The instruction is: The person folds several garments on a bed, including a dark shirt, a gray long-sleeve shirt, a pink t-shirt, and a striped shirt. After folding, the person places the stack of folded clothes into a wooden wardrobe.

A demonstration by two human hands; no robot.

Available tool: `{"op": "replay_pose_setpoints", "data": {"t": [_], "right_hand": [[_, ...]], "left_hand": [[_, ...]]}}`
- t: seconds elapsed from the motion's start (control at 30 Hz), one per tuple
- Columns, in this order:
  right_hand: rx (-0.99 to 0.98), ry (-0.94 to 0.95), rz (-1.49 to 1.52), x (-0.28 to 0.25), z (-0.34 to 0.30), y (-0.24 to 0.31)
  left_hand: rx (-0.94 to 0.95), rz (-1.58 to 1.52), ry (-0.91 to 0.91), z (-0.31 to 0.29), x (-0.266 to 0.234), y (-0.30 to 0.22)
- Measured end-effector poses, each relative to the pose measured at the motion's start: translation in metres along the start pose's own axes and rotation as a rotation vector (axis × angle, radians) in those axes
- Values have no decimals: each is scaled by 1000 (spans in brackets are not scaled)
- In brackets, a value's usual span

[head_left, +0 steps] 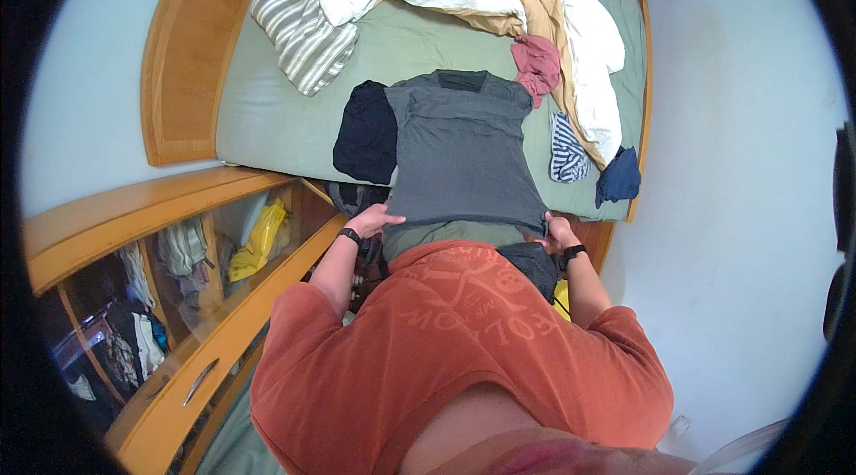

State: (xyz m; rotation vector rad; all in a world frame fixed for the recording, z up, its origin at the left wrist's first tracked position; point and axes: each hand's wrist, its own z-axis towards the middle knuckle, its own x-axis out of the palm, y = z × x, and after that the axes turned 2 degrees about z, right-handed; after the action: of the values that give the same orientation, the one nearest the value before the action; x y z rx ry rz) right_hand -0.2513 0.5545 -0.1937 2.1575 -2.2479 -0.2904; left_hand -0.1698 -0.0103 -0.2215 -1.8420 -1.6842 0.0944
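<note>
- A green-sheeted mattress (267,132) carries the spread of fabrics.
- A white-and-tan comforter (593,47) bunches along its far edge and down the right side.
- A gray T-shirt (464,145) lies flat, collar toward the far edge, hem reaching past the near edge.
- A striped pillow (308,25) rests near the far left corner.
- A black garment (366,132) touches the shirt's left side.
- The left hand (378,220) and right hand (560,233) pinch opposite hem corners, fingers closed on fabric.

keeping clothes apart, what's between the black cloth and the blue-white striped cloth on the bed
The gray shirt, then a narrow bare strip of green sheet beside the striped cloth; the head view shows it.
</note>
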Motion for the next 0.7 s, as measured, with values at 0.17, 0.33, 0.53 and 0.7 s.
{"op": "replay_pose_setpoints", "data": {"t": [0.17, 0.33, 0.53, 0.7], "right_hand": [[-67, -41, -125, -10, 21, -19], [-138, -96, -204, -1, 34, -7], [-295, -6, 154, 22, 76, 72], [-277, 150, 283, 53, 125, 173]], "left_hand": [[-263, -73, -152, -4, -12, 4], [-206, -455, -284, 11, -12, -12], [-66, -477, -516, 61, -35, -61], [29, -701, -533, 127, -90, -117]]}}
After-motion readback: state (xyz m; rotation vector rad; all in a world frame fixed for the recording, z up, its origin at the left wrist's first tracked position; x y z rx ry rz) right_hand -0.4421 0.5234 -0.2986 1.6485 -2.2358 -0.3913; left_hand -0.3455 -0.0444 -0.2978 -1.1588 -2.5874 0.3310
